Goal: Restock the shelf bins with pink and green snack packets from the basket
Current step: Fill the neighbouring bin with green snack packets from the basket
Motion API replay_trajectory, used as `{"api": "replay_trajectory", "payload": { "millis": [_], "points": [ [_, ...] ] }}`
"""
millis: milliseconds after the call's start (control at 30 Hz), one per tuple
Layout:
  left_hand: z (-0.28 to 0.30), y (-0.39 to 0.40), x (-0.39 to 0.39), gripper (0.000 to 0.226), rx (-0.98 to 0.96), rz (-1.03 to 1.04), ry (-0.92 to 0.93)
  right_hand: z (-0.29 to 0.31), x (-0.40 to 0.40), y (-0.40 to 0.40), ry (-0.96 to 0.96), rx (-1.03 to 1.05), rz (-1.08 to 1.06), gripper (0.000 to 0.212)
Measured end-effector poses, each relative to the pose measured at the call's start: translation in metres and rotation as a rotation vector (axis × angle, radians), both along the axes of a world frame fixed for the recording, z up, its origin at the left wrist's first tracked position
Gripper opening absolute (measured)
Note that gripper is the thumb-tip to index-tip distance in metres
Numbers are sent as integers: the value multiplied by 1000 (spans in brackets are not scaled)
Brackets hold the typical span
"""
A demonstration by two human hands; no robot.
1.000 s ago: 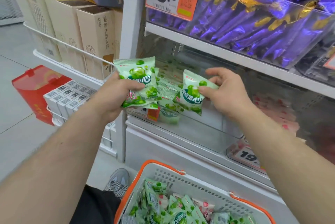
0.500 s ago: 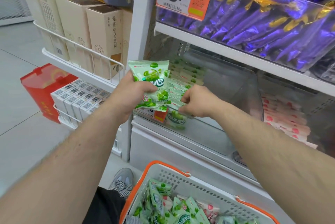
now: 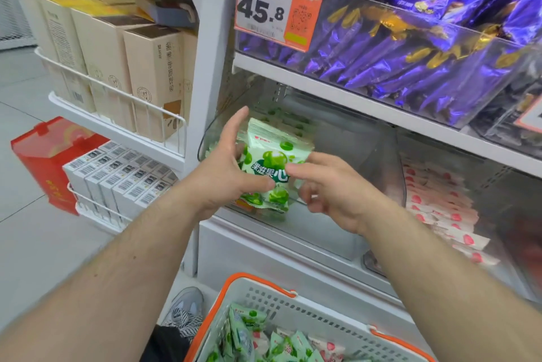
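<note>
The step in hand is the loading of green packets into the clear shelf bin (image 3: 366, 139); the left hand (image 3: 225, 174) is holding a green snack packet (image 3: 271, 169) upright at the bin's mouth, its thumb pressing across the packet's front and its other fingers reaching up, straight and apart, at about 12 o'clock behind the packet's left edge; the right hand (image 3: 328, 185), at 3 o'clock from the packet, is touching the packet's right edge with its forefinger, while its lower fingers are curling loosely under, and whether they are holding anything I cannot tell. The packet is standing in front of a row of like green packets filed toward 12 o'clock in the bin; the pink snack packets (image 3: 440, 209) are lying in the neighbouring bin at 3 o'clock; the basket (image 3: 308, 309) at 6 o'clock is holding more of both colours.

The next move, as I judge it, is calling for the packet to be pushed back flush against the row, then for a hand to be dropping to the basket.

Against the frame a half second earlier, the right hand is lying more open and farther right; the left fingers are stretching upward instead of wrapping the packet; the packet is sitting deeper in the bin's mouth.
</note>
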State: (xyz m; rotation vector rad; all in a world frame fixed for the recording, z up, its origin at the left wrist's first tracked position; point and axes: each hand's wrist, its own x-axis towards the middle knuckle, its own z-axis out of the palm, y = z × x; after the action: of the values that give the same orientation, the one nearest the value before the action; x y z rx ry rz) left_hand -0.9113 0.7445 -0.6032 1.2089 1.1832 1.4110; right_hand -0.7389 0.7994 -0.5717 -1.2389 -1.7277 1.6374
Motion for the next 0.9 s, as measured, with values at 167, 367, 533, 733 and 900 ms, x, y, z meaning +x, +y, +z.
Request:
{"api": "replay_trajectory", "payload": {
  "millis": [167,367,533,733,900],
  "points": [
    [0,10,21,58,100,-91,-54,-3,5,-2,45,-9,-95,9],
    [-20,41,37,47,254,564,793,-8,14,25,154,-16,-755,15],
    [-30,52,61,53,206,546,1117,-25,11,87,121,2,-957,30],
    [-46,57,64,65,32,497,1252,-73,13,158,-395,62,-784,41],
    [-41,61,68,67,-34,463,1281,-82,6,182,-256,89,-775,28]
  ]
}}
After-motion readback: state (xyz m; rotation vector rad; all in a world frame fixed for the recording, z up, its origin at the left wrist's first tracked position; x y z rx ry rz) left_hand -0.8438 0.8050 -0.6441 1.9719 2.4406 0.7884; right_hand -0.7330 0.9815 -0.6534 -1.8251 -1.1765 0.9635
